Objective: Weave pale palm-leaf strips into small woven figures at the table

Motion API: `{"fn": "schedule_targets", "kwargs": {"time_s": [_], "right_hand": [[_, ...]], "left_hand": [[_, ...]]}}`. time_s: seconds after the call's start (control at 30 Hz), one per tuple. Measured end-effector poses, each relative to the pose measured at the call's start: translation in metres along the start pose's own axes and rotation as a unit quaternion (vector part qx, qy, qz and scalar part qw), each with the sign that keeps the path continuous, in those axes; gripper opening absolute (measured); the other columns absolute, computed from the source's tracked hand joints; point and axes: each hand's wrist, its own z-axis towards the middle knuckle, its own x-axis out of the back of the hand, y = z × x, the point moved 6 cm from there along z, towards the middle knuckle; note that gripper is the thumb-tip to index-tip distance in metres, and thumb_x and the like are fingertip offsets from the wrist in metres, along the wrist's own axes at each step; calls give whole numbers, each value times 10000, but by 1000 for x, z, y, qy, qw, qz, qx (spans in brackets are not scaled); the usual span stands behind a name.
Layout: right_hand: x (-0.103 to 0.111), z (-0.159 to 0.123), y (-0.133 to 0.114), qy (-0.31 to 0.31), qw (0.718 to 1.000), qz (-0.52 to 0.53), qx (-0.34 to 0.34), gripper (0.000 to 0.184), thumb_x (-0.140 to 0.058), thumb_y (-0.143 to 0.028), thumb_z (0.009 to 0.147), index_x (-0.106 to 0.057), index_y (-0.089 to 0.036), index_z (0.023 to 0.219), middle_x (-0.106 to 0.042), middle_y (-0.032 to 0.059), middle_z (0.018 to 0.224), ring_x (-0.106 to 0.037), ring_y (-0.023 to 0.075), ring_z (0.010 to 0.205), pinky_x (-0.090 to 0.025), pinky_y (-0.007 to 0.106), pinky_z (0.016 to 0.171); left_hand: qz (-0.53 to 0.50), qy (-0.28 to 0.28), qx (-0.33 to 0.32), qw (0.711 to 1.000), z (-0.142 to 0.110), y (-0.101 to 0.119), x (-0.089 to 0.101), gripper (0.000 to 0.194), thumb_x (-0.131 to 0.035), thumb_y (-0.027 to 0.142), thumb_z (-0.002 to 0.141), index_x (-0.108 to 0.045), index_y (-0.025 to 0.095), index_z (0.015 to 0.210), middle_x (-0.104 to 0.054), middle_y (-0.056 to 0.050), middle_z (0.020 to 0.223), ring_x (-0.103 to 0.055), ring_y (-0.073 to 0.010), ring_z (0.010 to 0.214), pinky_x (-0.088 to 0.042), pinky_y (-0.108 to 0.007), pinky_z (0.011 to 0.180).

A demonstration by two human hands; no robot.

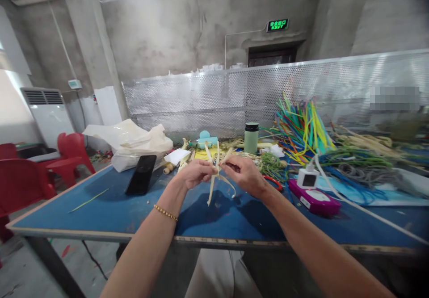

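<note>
A: Head view, the only one. Landmark?

B: Green bottle [251, 140], standing toward the back of the blue table [134, 220].

A: Where's the workpiece?

B: Pale strips [217, 170], held above the table, nearer the wearer than the bottle and left of it.

A: Hands?

B: Left hand [198, 174]: fingers narrow, pinching near where the strips meet. Right hand [244, 175]: also pinched in, gripping a strip just beside that spot, nearer than the bottle and slightly left.

A: How far along?

B: Early, I'd judge. Done: several strips meet at one middle. Left: the ends, all loose and pointing different ways; one lower end curls. Can't tell if the middle is knotted or merely crossed; fingers cover part.

A: Nearby stuff?

B: Coloured strips [308, 126] heaped right of the bottle. Purple box [314, 198] right and nearer than it. Phone [141, 174] well left and nearer, white bag [140, 144] left too, behind the phone. Neither hand touches those.
</note>
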Motion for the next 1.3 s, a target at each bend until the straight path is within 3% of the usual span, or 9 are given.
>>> {"fn": "schedule_targets", "kwargs": {"time_s": [0.17,0.33,0.47,0.6,0.83,1.13,1.3], "right_hand": [[1,0,16,66,986,109,-104,137,-579,-268,781,-657,-156,787,-576,4,597,-482,117,512,-371,230,475],[-4,-3,30,80,944,231,-222,184,-622,-320,738,-635,-142,784,-506,-38,468,-420,88,370,-340,210,356],[-4,-4,36,107,913,293,-263,212,-663,-343,701,-613,-137,699,-506,-36,432,-400,70,346,-330,196,337],[-4,-5,42,134,884,351,-279,263,-657,-386,704,-619,-127,676,-525,-17,431,-416,66,347,-320,183,331],[6,-5,42,197,842,412,-287,190,-597,-320,691,-602,-133,661,-539,-4,457,-417,76,349,-279,195,312],[17,-4,43,226,848,386,-284,133,-592,-282,692,-534,-173,645,-511,-21,411,-450,96,346,-352,204,314],[21,-2,35,233,847,421,-225,223,-651,-258,678,-437,-196,666,-698,54,730,-538,100,404,-421,224,336]], "left_hand": [[-2,-5,-11,1000,2,-1,0,168,-749,186,580,-611,89,589,-474,27,470,-383,-31,412,-266,-212,466],[10,10,-29,999,4,-1,2,159,-738,191,600,-616,88,601,-481,21,472,-383,-36,418,-258,-220,468],[32,20,-42,998,5,-1,3,169,-735,204,606,-609,94,582,-469,23,455,-376,-41,422,-247,-222,470],[37,28,-58,997,5,1,3,191,-737,217,611,-593,102,558,-458,31,453,-361,-37,421,-234,-225,469],[53,49,-71,995,7,1,7,180,-736,218,611,-605,107,560,-465,25,445,-374,-45,421,-237,-228,463],[18,31,-48,998,4,1,2,204,-763,221,583,-603,100,547,-475,26,457,-381,-35,409,-260,-215,460],[-3,-18,-23,1000,2,0,-6,170,-760,199,590,-623,99,579,-477,25,453,-392,-42,413,-297,-215,467]]}}
